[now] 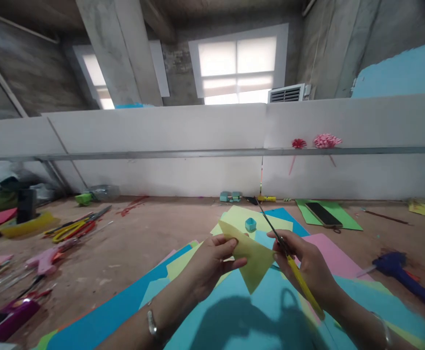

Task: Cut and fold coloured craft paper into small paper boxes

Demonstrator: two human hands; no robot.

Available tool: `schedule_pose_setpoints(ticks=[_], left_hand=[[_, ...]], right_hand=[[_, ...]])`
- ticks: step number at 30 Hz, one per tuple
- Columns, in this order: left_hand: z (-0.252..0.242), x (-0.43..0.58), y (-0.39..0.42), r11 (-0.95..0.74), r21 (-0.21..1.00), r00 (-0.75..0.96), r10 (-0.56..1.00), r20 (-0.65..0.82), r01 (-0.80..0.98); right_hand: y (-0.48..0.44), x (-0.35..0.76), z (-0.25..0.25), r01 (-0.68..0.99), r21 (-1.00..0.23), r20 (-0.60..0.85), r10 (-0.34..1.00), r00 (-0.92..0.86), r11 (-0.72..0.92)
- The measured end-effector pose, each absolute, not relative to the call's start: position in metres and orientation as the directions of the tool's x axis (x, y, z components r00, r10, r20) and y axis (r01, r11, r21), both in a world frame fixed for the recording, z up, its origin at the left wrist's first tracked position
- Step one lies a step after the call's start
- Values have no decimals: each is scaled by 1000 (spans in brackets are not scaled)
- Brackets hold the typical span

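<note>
My left hand (214, 267) pinches a folded piece of yellow paper (255, 260) between thumb and fingers, one point hanging down. In my right hand (310, 265) are scissors with a yellow handle (303, 287), their dark blades angled up and away to the left. Fingertips of the right hand meet the yellow paper's right corner; whether they grip it, I cannot tell. Just beyond the paper, a small turquoise folded paper piece (250, 224) rests on a pale yellow sheet (238, 214). Beneath both hands lie light blue sheets (212, 316) in shadow.
Pink paper (334, 255) lies right of my hands, with a phone (323, 214) on a green sheet (352, 223) behind. A blue glue gun (392, 265) sits far right. Leftward are a pink glue gun (44, 260) and several tools (76, 227). A white partition (183, 175) bounds the table's back.
</note>
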State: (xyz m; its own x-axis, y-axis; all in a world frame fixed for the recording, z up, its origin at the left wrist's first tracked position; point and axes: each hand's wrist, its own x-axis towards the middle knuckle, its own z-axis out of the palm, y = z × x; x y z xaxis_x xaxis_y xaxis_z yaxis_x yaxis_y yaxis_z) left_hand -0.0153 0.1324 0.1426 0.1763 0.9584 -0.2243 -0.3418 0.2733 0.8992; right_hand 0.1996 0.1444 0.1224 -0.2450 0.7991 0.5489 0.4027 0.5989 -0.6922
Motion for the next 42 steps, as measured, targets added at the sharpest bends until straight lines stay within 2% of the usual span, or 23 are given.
schedule_pose_setpoints(ticks=[2,6,13,19,23,26,35,42], left_hand=[[148,-8,136,243,893,202,963,-176,-380],[148,0,144,206,898,208,969,-133,-388],[144,6,146,170,920,159,980,-121,-352],[139,5,147,175,905,145,981,-127,-388],[138,0,150,174,914,116,983,-141,-367],[142,-6,153,129,930,58,992,-116,-344],[158,-25,156,-31,953,-63,998,12,-303],[162,-37,156,-58,952,-95,995,31,-301]], right_hand=[[143,202,129,427,-661,581,781,-229,617],[144,206,136,446,-672,577,796,-184,591],[152,211,119,357,-812,446,886,-128,461],[151,205,117,301,-862,382,913,-140,407],[148,207,130,373,-870,232,935,-269,323],[148,215,139,432,-835,151,897,-416,341],[160,228,145,588,-664,288,883,-370,463],[164,230,140,544,-662,314,850,-422,515]])
